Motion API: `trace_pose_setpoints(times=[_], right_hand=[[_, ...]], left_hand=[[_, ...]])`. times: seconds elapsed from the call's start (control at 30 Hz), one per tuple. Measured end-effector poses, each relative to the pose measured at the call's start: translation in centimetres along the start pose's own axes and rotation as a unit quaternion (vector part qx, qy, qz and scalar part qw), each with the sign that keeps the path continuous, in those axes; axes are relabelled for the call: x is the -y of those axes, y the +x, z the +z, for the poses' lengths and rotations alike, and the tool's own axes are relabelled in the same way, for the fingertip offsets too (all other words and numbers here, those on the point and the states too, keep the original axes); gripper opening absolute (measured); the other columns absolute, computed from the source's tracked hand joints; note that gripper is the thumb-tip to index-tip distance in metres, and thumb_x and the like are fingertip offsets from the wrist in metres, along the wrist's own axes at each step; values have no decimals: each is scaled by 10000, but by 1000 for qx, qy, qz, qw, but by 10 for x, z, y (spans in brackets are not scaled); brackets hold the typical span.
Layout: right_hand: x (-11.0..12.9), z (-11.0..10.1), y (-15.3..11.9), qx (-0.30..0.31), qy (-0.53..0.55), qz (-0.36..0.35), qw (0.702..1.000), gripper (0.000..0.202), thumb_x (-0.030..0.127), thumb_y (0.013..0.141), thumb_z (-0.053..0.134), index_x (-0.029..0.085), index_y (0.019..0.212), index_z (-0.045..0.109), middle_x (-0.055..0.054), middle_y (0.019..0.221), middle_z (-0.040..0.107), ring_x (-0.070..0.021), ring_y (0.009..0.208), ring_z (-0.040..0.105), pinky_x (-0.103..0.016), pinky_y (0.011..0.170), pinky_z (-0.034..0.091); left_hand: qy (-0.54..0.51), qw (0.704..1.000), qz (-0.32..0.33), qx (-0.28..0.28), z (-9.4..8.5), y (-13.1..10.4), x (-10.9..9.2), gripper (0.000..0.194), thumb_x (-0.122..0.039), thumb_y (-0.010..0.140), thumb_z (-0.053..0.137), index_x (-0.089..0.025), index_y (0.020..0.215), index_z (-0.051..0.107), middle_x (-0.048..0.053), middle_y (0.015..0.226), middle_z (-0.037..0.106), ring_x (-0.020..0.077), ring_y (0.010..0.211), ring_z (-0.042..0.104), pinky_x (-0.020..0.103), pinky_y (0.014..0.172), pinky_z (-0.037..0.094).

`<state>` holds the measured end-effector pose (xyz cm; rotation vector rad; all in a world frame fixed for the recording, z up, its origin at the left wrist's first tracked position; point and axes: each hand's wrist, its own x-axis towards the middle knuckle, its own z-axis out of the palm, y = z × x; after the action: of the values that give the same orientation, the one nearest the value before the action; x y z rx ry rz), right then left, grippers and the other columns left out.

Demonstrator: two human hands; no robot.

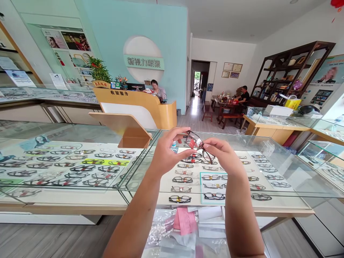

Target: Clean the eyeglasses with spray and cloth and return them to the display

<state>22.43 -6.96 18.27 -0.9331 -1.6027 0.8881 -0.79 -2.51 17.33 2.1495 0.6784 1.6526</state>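
Observation:
A pair of dark-framed eyeglasses (195, 141) is held up above the glass display case (161, 186), with a red mark showing on one lens. My left hand (170, 148) grips the frame's left side between thumb and fingers. On the other side my right hand (221, 152) pinches the frame near the middle with thumb and forefinger. One temple arm (206, 156) hangs down beside the right fingers. Beneath the hands, rows of spectacles (182, 180) lie inside the case. Part of the frame is hidden behind my fingers.
A wooden-backed stand (126, 125) rests on the case at left. Below lie plastic bags and a pink paper (185, 220). Behind are a reception counter (134, 104) with a person (158, 91), another person (244, 96) at a table, and a second display case (274, 123) at right.

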Motion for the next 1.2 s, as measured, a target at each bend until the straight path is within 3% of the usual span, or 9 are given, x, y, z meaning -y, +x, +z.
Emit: trace_pose_setpoints(times=[0.17,0.3,0.37,0.47,0.63,0.83,0.93,1.03,1.2], right_hand=[[-7,4,6,-51,20,-9,998,331,556,937,775,234,996,826,-41,982,820,-209,903,698,-365,836,559],[-18,11,13,-160,-13,-58,985,319,529,936,783,215,985,814,-97,1129,844,-247,994,755,-428,925,599],[-20,17,15,-205,-44,-83,974,282,488,954,768,213,1000,812,-110,1169,842,-262,1042,771,-454,972,604],[-18,28,17,-240,-100,-140,955,196,411,984,740,238,1019,823,-104,1219,831,-271,1159,767,-472,1063,592],[-11,47,18,-234,-177,-193,936,168,335,1020,693,274,1078,839,-91,1234,813,-266,1162,765,-471,1064,613],[-1,55,14,-139,-251,-174,942,270,326,1065,615,286,1231,823,-96,1359,772,-282,1219,747,-472,1057,617],[5,34,1,-78,-259,-167,948,248,351,1069,631,309,1232,814,-75,1383,768,-287,1251,734,-473,1067,601],[-1,-18,-34,-76,-263,-132,953,193,405,1062,656,299,1098,813,-70,1219,807,-285,1135,754,-456,993,601],[-52,-115,-155,-220,-332,34,917,277,516,956,709,289,802,748,-79,884,786,-334,859,740,-475,793,583]], left_hand=[[-36,999,-33,-15,5,2,3,708,-405,826,956,-310,1456,646,119,1327,746,263,1061,782,416,898,618],[-32,989,-111,-92,14,3,-1,268,-421,899,861,-231,1007,705,-14,804,643,140,702,619,282,660,487],[-36,983,-174,-48,20,3,-4,335,-495,951,792,-206,805,706,-31,646,510,122,594,472,278,566,374],[-79,972,-220,12,29,2,-5,358,-565,940,787,-212,899,838,-13,639,543,134,595,448,291,552,345],[-138,958,-246,-59,38,4,2,402,-589,864,858,-227,1036,879,24,737,662,170,674,551,300,579,416],[-157,951,-247,-99,31,6,14,436,-582,823,893,-210,1048,863,-11,649,578,155,636,513,298,595,414],[-102,962,-239,-87,25,6,17,429,-596,864,846,-207,1042,865,-42,586,485,134,570,423,296,574,375],[-23,971,-229,-65,20,7,20,370,-568,892,815,-215,993,864,-52,577,431,134,573,404,298,603,377],[74,979,-182,-50,22,5,35,311,-523,955,735,-236,962,855,-39,605,434,157,605,409,313,626,337]])
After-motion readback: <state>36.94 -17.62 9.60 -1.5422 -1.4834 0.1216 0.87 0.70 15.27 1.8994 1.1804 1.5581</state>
